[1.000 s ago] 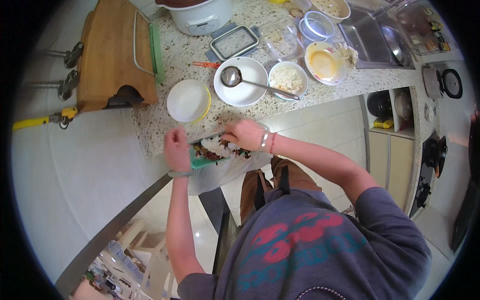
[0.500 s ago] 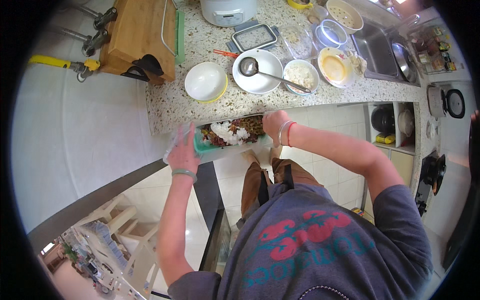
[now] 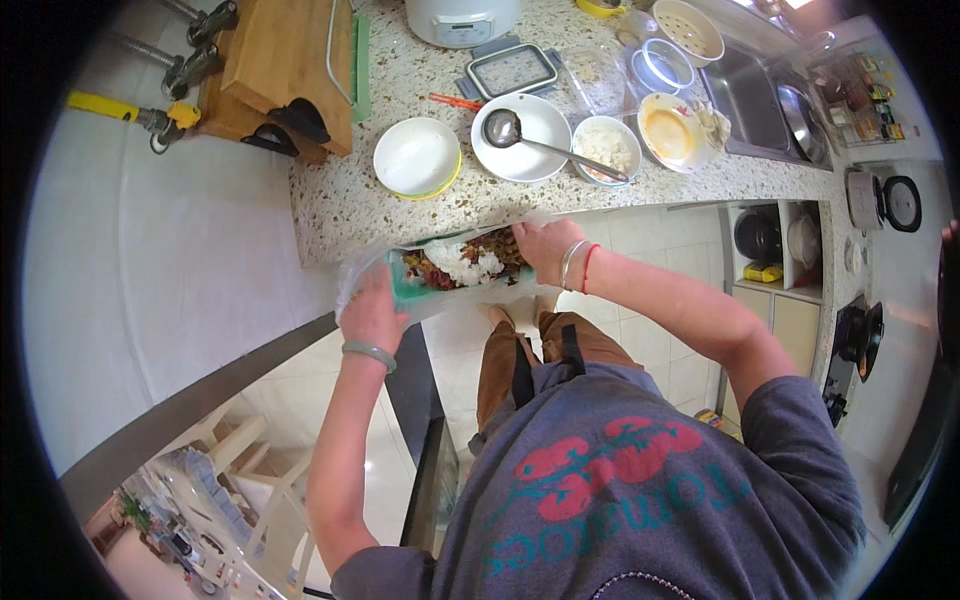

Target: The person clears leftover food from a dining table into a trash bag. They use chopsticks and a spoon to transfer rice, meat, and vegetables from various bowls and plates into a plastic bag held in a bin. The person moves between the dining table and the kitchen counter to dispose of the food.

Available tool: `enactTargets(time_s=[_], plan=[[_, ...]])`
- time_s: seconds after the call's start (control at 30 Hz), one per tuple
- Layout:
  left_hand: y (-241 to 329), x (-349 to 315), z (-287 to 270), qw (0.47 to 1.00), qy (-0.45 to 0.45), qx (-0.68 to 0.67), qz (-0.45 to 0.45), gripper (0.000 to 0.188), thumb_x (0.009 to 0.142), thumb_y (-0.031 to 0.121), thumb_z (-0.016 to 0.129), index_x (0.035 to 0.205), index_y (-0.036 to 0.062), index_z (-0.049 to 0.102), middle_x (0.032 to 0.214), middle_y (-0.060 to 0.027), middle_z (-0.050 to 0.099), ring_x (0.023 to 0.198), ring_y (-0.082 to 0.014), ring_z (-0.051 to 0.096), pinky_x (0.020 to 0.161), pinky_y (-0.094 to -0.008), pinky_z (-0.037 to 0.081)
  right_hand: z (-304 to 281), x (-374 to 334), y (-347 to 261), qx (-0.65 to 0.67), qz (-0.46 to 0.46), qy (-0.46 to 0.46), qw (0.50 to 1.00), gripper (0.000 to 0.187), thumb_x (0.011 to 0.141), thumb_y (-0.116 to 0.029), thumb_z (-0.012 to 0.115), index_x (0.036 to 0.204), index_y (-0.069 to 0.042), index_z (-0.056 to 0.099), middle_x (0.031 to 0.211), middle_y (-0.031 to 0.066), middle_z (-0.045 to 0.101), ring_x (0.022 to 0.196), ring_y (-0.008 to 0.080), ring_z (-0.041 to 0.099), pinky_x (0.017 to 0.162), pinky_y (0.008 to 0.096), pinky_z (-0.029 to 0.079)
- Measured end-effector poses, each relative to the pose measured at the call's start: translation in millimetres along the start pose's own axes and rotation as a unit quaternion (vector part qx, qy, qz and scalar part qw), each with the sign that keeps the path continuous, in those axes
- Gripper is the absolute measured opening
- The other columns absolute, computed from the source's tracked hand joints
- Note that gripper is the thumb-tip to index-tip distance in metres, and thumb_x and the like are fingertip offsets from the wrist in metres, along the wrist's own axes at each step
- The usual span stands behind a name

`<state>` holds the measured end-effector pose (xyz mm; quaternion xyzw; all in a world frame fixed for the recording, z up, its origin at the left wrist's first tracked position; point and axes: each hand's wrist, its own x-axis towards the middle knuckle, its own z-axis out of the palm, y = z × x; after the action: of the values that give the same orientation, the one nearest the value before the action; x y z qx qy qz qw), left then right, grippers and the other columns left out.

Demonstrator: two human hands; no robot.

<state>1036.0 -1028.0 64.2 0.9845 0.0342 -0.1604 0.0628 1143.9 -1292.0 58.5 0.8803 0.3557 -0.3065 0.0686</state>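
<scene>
At the counter's front edge is a narrow green-walled bin (image 3: pixel 408 283), lined with a clear plastic bag (image 3: pixel 352 272). Dark, mixed food scraps (image 3: pixel 508 250) lie inside, with a white clump (image 3: pixel 468 264) on top. My left hand (image 3: pixel 372 312) grips the bag at the bin's left end, its fingers partly covered by the film. At the right end my right hand (image 3: pixel 548 248) is closed over the bag's edge. The bag's far edge touches the counter front.
On the speckled counter (image 3: pixel 330 205) stand stacked white bowls (image 3: pixel 416 158), a white bowl (image 3: pixel 540 160) with a ladle (image 3: pixel 504 128) across it, a bowl of white food (image 3: pixel 602 142) and a stained dish (image 3: pixel 668 130). A rice cooker (image 3: pixel 462 22) and sink (image 3: pixel 748 95) are farther back.
My right hand has shifted slightly left along the bag's edge and sunk a little over it. The bag bunches more around both hands, and the view has tilted slightly.
</scene>
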Motion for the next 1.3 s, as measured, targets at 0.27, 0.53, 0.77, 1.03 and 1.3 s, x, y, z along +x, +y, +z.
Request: enactTargets(time_s=[0.27,0.53,0.77,1.03,1.3], plan=[[75.0,20.7,-5.7,0.976,-0.132,-0.103,0.139,0.038,0.088,0.031,0.058,0.122,0.0148,0.056,0.093,-0.0184,0.066,0.087,-0.0332,0.063,0.075,-0.044,0.05,-14.9,-22.1,32.0,0.277,-0.024,0.251,0.927,0.04,0.083,-0.023,0.065,0.117,-0.004,0.056,0.094,0.0154,0.066,0.081,0.029,0.065,0.07,0.0354,0.052],[206.7,69.1,28.7,0.743,-0.131,-0.656,0.004,0.044,0.092,0.02,0.057,0.13,0.0019,0.045,0.106,-0.0146,0.063,0.091,-0.0234,0.066,0.074,-0.0327,0.054,-12.0,-76.4,175.6,0.522,0.212,0.387,0.73,0.031,0.092,-0.026,0.056,0.087,0.003,0.063,0.062,0.0081,0.063,0.047,0.0131,0.06,0.041,0.0272,0.046],[268.0,83.8,50.9,0.846,-0.048,-0.527,-0.068,0.042,0.092,0.024,0.057,0.126,0.0007,0.049,0.099,-0.0149,0.065,0.086,-0.023,0.067,0.069,-0.0333,0.052,58.6,-36.1,226.3,0.736,0.191,0.195,0.619,0.035,0.093,-0.021,0.048,0.112,0.008,0.049,0.087,0.0179,0.064,0.059,0.0239,0.067,0.046,0.0325,0.058],[256.1,26.2,16.9,0.895,-0.07,-0.44,-0.028,0.036,0.09,0.028,0.058,0.115,0.0021,0.058,0.091,-0.0141,0.068,0.077,-0.0243,0.067,0.068,-0.0339,0.051,72.8,-29.3,228.8,0.784,0.174,0.195,0.563,0.032,0.091,-0.011,0.05,0.112,0.013,0.045,0.09,0.0242,0.064,0.066,0.0299,0.069,0.053,0.0343,0.061],[197.8,23.6,11.5,0.951,0.031,-0.306,-0.017,0.033,0.093,0.036,0.049,0.096,0.0069,0.065,0.092,-0.0149,0.062,0.087,-0.0329,0.06,0.075,-0.0422,0.048,103.7,-115.8,217.1,0.751,0.197,0.199,0.597,0.029,0.09,-0.009,0.049,0.109,0.014,0.048,0.09,0.0215,0.064,0.067,0.0294,0.069,0.055,0.0332,0.061]])
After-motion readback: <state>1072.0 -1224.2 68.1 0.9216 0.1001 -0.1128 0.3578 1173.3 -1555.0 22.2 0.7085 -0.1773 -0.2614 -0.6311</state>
